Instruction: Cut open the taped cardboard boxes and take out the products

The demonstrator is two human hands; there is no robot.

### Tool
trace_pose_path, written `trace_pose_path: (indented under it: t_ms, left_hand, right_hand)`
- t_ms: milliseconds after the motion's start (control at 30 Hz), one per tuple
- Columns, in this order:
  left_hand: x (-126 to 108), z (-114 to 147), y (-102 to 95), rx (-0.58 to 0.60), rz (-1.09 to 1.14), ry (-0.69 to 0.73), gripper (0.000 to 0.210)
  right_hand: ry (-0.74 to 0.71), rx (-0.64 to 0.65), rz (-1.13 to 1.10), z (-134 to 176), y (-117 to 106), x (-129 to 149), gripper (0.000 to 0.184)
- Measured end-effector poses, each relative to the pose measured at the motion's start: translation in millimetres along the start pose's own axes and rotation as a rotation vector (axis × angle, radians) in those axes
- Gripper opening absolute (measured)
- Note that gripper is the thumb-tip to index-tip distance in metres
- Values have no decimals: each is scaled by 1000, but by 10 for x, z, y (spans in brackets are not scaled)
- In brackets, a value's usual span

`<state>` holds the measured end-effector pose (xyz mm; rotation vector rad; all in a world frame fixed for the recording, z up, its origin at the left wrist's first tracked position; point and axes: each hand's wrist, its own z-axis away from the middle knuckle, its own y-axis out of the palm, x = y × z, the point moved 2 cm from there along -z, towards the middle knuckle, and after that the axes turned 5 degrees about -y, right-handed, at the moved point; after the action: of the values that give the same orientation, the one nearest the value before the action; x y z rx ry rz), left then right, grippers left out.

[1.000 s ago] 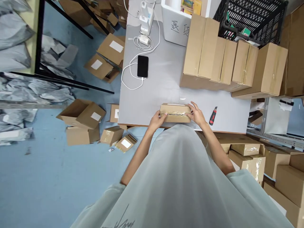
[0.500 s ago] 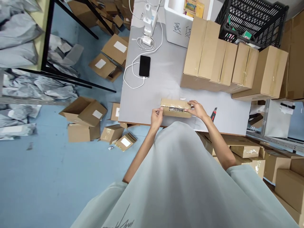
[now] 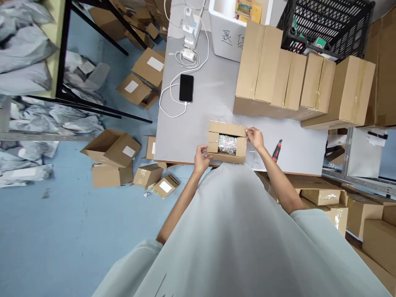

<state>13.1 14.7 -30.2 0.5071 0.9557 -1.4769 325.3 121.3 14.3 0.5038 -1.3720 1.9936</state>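
A small cardboard box [image 3: 227, 158] lies at the table's front edge, right in front of my body. Its top flaps are parted, and a clear, shiny wrapped bundle [image 3: 227, 144] shows through the gap; what is inside the wrapping I cannot make out. At the box's left side, my left hand [image 3: 201, 159] grips the edge with its thumb and fingers. My right hand [image 3: 255, 138] pinches the flap at the upper right corner. A red and black utility knife [image 3: 277, 150] rests on the table to the right of that hand.
A row of closed cardboard boxes [image 3: 272, 78] stands at the back right, near a black plastic crate [image 3: 328, 29] and a white bin [image 3: 227, 39]. A phone [image 3: 186, 88] on a white cable lies at the left. Opened boxes [image 3: 111, 148] sit on the floor.
The box's top flaps have been opened outward, so the wrapped bundle now shows. My right hand has risen slightly with the far flap, and my left hand has moved a little lower.
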Motion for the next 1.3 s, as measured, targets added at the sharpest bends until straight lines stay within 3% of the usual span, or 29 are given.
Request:
trace_pose_path:
  t_ms: [133,233,433,600,733,867,967,1033,1200,1300]
  left_hand:
    - [-77,20,35,-9,-108,50,49]
    - [-173,68,-9,7,-220,90,50]
    - [-494,157,136,-32,-597,303,45]
    - [-698,104,299,-60,-734,349,48]
    - [-688,4,85,-11,-564,283,47]
    - [-634,-89,-289,-88,-442,162,51]
    - [-658,-110,-474,-174,-526,291,53]
    - [-695,-104,-502,-160,-629,400,50]
    - [-880,-33,-223,121,-796,505,57]
    - [-1065,43,106,160,-837,454,58]
  right_hand:
    - [49,-54,30,-145,164,15,28]
    - [10,-42,58,-111,133,65,28]
    - [-214,-56,235,383,44,208,50]
    - [-282,19,368,774,301,297,63]
    - [-218,44,354,804,479,324,82]
    - [-259,-6,278,839,415,288,79]
    - [-309,-62,219,948,251,147,75]
    - [-301,-114,201,1025,144,2,72]
    - [-167,-197,244,1099,44,-277,64]
    - [-178,-148,298,1053,62,-237,55]
